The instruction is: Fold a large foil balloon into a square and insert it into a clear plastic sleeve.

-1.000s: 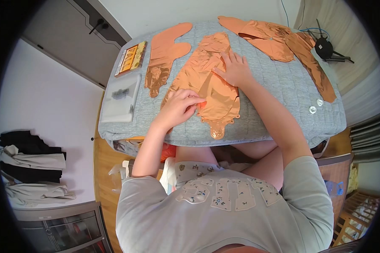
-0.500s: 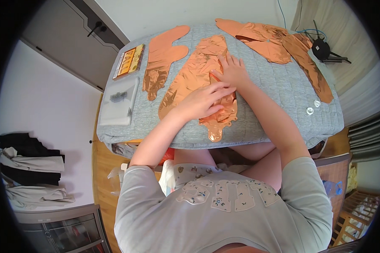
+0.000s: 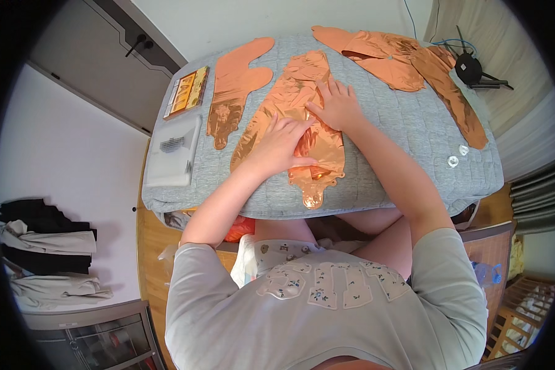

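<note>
In the middle of the table lies a flat copper-coloured foil balloon, creased, its tabbed tail toward me. My left hand rests on its middle with fingers spread, holding nothing. Against the right side of the same balloon my right hand lies flat, fingers apart. A second foil balloon is spread out at the left. At the far right lies more copper foil, overlapping and partly folded, with a long strip running toward me.
At the left are a flat printed box and a clear plastic bag with small dark items. A black antenna device stands at the far right. Two small white rolls sit near the right edge of the grey quilted cover.
My left hand has slid left across the foil, its fingers spreading apart. The right hand has barely moved and stays on the balloon's right side.
</note>
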A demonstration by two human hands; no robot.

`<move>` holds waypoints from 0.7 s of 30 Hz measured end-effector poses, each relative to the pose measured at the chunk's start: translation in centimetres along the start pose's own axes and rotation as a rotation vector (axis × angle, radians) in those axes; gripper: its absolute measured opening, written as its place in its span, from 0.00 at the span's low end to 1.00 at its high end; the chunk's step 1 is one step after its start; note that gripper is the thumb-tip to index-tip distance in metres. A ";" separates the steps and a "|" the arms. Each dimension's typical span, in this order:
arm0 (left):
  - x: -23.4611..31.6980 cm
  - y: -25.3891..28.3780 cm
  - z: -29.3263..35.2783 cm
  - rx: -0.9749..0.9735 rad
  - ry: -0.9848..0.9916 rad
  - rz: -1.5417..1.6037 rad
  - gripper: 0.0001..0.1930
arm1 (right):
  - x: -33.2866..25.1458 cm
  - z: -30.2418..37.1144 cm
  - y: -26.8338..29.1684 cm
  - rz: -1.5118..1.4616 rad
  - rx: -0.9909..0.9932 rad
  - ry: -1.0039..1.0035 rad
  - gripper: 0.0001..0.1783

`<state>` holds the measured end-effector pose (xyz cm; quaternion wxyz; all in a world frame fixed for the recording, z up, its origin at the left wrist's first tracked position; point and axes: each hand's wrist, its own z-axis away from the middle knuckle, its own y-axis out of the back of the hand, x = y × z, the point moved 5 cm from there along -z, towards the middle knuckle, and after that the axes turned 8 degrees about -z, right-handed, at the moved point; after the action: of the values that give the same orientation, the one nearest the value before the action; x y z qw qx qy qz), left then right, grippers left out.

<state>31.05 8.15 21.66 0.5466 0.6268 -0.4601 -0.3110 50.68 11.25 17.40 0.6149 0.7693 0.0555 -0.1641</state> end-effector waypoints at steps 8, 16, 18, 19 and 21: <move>-1.5 -0.9 -2.1 -0.206 0.088 0.010 0.73 | 0.3 -0.2 -0.2 0.007 -0.006 0.033 0.50; 0.0 -0.5 -0.2 -0.053 0.218 -0.013 0.67 | 0.6 -0.3 -0.2 -0.020 0.027 0.024 0.60; 0.7 -0.4 1.4 0.088 0.193 -0.037 0.63 | 0.5 -0.3 -0.2 -0.013 0.036 0.028 0.62; 1.2 -0.6 2.5 0.144 0.135 -0.063 0.56 | 0.0 -0.2 -0.1 -0.007 0.039 0.033 0.62; 2.6 -0.7 4.5 0.200 0.077 -0.084 0.50 | -0.2 -0.1 0.0 0.002 0.038 0.035 0.62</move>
<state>28.23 3.99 20.33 0.4850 0.7084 -0.4409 -0.2619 50.48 11.33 17.53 0.5994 0.7836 0.0624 -0.1508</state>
